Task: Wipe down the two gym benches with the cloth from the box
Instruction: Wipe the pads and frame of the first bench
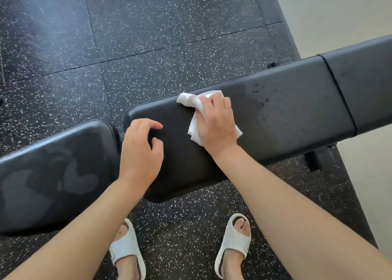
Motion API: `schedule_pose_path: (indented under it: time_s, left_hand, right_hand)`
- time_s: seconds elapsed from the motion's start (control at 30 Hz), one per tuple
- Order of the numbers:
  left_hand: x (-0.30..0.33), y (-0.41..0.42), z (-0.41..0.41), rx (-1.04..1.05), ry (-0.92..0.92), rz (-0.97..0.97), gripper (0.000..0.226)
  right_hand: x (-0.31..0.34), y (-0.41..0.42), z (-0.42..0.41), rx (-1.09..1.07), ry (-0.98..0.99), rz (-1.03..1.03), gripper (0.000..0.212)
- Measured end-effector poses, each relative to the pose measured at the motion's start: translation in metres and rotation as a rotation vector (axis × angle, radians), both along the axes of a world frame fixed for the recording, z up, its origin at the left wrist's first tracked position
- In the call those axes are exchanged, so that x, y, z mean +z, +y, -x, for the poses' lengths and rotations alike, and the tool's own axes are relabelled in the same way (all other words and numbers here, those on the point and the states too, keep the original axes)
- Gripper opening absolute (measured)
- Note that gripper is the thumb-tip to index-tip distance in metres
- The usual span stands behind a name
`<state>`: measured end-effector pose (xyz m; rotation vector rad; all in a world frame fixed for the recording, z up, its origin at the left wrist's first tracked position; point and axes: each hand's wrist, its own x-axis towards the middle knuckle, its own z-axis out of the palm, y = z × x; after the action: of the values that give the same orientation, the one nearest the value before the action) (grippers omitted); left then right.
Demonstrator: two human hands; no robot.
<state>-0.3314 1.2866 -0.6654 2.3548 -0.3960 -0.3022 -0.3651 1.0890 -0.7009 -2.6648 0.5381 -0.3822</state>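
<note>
Two black padded gym benches lie end to end. The right bench point(286, 110) runs from the middle toward the upper right. The left bench point(53, 173) shows damp wipe marks on its pad. A crumpled white cloth point(191, 101) lies on the right bench, and my right hand point(216, 123) presses down on it with its fingers spread over it. My left hand point(140, 152) hovers over the near end of the right bench, fingers loosely curled, holding nothing.
Black speckled rubber floor tiles point(148, 36) surround the benches. A pale wall point(339, 14) stands at the right. My feet in white slides point(233, 243) stand just in front of the benches. A bench leg point(314, 161) shows under the right bench.
</note>
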Motion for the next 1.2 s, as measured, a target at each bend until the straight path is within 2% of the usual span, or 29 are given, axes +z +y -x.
schedule_pose_path:
  time_s: [0.2, 0.33, 0.47, 0.6, 0.8, 0.9, 1.07, 1.13, 1.2]
  left_hand:
    - [-0.006, -0.065, -0.001, -0.013, 0.001, -0.001, 0.034]
    - [-0.016, -0.118, 0.000, -0.120, -0.070, -0.025, 0.034]
    - [-0.031, -0.150, 0.012, -0.085, -0.209, -0.226, 0.041]
    - [-0.043, -0.156, 0.019, -0.073, -0.257, -0.337, 0.044]
    - [-0.051, -0.157, 0.017, -0.066, -0.304, -0.363, 0.047]
    - [-0.057, -0.156, 0.015, -0.058, -0.342, -0.359, 0.044]
    - [-0.056, -0.158, 0.017, -0.064, -0.357, -0.377, 0.046]
    - [-0.056, -0.158, 0.017, -0.058, -0.358, -0.386, 0.046]
    - [-0.056, -0.157, 0.017, -0.055, -0.360, -0.383, 0.046]
  right_hand:
    - [0.010, -0.018, 0.075, 0.344, 0.079, -0.069, 0.028]
    - [0.012, -0.069, 0.140, 0.361, 0.104, -0.050, 0.023]
    - [0.011, -0.106, 0.169, 0.373, 0.089, -0.014, 0.024]
    - [0.003, -0.119, 0.134, 0.339, 0.038, 0.021, 0.020]
    - [-0.002, -0.117, 0.000, 0.122, -0.034, -0.006, 0.020]
    - [-0.003, -0.105, -0.043, 0.095, 0.023, -0.039, 0.018]
    - [-0.002, -0.138, -0.038, 0.180, 0.060, -0.036, 0.022]
    - [-0.004, -0.184, -0.026, 0.098, 0.103, 0.053, 0.030]
    - [-0.005, -0.226, -0.014, -0.030, 0.123, 0.074, 0.029]
